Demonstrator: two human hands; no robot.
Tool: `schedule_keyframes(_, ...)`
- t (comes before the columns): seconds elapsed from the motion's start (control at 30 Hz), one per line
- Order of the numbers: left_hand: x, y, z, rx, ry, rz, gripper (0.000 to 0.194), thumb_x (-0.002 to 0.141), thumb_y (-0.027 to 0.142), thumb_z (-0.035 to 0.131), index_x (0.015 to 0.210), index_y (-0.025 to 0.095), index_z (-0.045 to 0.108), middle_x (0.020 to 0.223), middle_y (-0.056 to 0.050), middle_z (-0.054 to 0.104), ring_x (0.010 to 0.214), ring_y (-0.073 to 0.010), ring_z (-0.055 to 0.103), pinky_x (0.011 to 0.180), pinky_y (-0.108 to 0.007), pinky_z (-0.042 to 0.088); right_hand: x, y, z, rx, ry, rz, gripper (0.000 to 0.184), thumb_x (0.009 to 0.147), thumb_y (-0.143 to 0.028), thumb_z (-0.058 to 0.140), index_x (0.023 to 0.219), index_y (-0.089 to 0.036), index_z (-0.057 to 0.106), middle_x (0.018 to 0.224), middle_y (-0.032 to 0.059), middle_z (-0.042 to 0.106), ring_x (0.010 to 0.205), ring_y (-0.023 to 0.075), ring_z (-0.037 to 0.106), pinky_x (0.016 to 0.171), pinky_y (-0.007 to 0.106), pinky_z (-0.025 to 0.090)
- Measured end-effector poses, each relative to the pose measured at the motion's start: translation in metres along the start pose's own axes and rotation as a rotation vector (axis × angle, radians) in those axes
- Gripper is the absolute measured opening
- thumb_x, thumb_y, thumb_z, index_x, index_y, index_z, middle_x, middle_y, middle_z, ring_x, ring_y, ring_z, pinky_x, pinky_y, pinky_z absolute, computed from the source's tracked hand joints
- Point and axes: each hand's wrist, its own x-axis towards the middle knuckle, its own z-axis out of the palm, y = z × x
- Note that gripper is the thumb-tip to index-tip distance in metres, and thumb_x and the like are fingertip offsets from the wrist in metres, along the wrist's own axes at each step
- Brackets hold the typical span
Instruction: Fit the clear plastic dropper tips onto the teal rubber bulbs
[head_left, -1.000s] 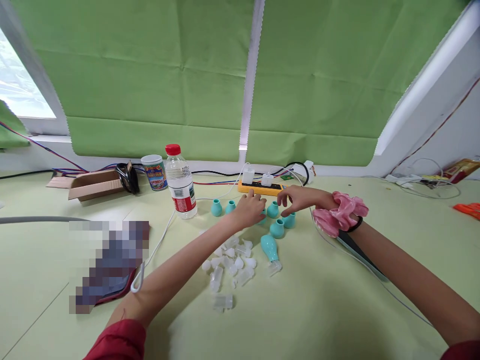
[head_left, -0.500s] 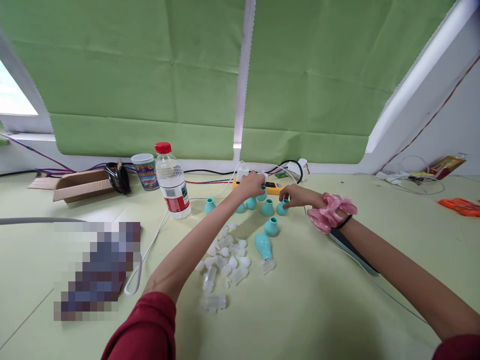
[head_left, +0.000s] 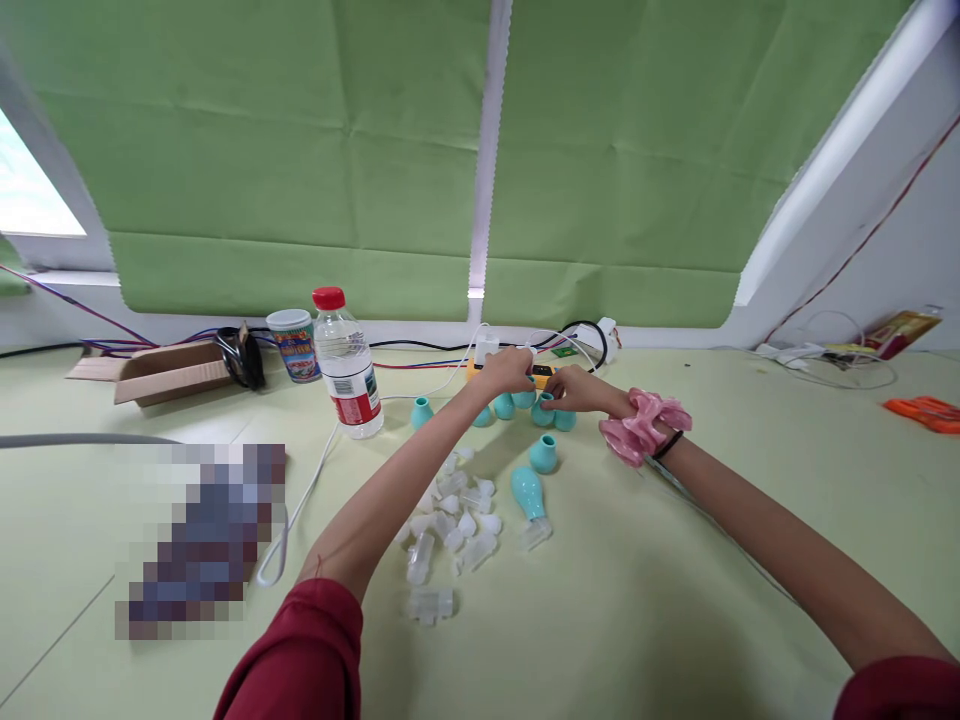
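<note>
Small teal rubber bulbs with open necks stand in a loose row at the back of the table. My left hand (head_left: 507, 371) is closed at a teal bulb (head_left: 524, 398) in that row, its fingertips partly hidden. My right hand (head_left: 579, 388) pinches the neck of another teal bulb (head_left: 542, 410) just beside it. One upright teal bulb (head_left: 544, 454) stands nearer me, in front of the row. Below it lies a teal bulb with a clear tip piece (head_left: 528, 494). A pile of clear and white plastic pieces (head_left: 454, 510) spreads out beneath my left forearm.
A red-capped water bottle (head_left: 349, 365) and a printed cup (head_left: 295, 345) stand left of the bulbs. Behind my hands lies a yellow device (head_left: 547, 375) among cables. An open cardboard box (head_left: 176, 372) is at far left, orange scissors-like handles (head_left: 926, 412) at far right.
My right hand has moved left, from the rightmost bulb of the row to the neighbouring one. My left hand stays at about the same bulb. The view has shifted slightly.
</note>
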Motion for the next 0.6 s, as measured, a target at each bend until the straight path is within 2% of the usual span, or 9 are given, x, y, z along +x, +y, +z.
schedule_keyframes(0.1,0.003,0.001,0.004,-0.014,0.002,0.0,0.027,0.066,0.031,0.055,0.09,0.018,0.056,0.097,-0.007,0.057,0.091,-0.0228,0.051,0.073,-0.035,0.042,0.0,0.01,-0.002,0.01,0.014,-0.003,0.03,0.066,-0.041,0.056,0.076,-0.014,0.064,0.069,0.0048,0.064,0.063,0.0171,0.057,0.055,0.024,0.041)
schedule_keyframes(0.2,0.006,0.003,0.006,-0.02,0.01,0.007,0.025,0.067,0.03,0.055,0.089,0.018,0.056,0.097,-0.007,0.057,0.093,-0.0233,0.05,0.077,-0.037,0.039,-0.003,0.015,0.002,0.034,0.032,-0.021,0.031,0.068,-0.04,0.055,0.081,-0.014,0.062,0.072,0.0056,0.063,0.066,0.0176,0.057,0.059,0.025,0.042)
schedule_keyframes(0.37,0.009,0.004,0.006,-0.016,0.024,0.0,0.024,0.068,0.028,0.053,0.088,0.017,0.056,0.098,-0.007,0.057,0.093,-0.0234,0.05,0.08,-0.042,0.037,-0.011,0.013,0.016,0.11,0.042,-0.082,0.033,0.071,-0.037,0.053,0.096,-0.015,0.055,0.093,0.0065,0.061,0.076,0.016,0.058,0.066,0.024,0.043)
schedule_keyframes(0.5,0.008,0.004,0.007,-0.003,0.024,-0.007,0.025,0.069,0.03,0.052,0.09,0.018,0.056,0.099,-0.007,0.056,0.093,-0.024,0.05,0.083,-0.048,0.033,-0.019,0.017,0.021,0.148,0.073,-0.1,0.036,0.073,-0.041,0.05,0.097,-0.014,0.053,0.079,0.0049,0.061,0.07,0.0152,0.057,0.062,0.024,0.042)
schedule_keyframes(0.6,0.007,0.006,0.008,0.015,0.007,-0.001,0.024,0.07,0.029,0.053,0.092,0.018,0.055,0.099,-0.007,0.056,0.094,-0.0241,0.049,0.084,-0.049,0.033,-0.024,0.026,0.018,0.159,0.105,-0.079,0.039,0.072,-0.046,0.051,0.093,-0.014,0.055,0.071,0.004,0.06,0.064,0.0153,0.055,0.058,0.024,0.04)
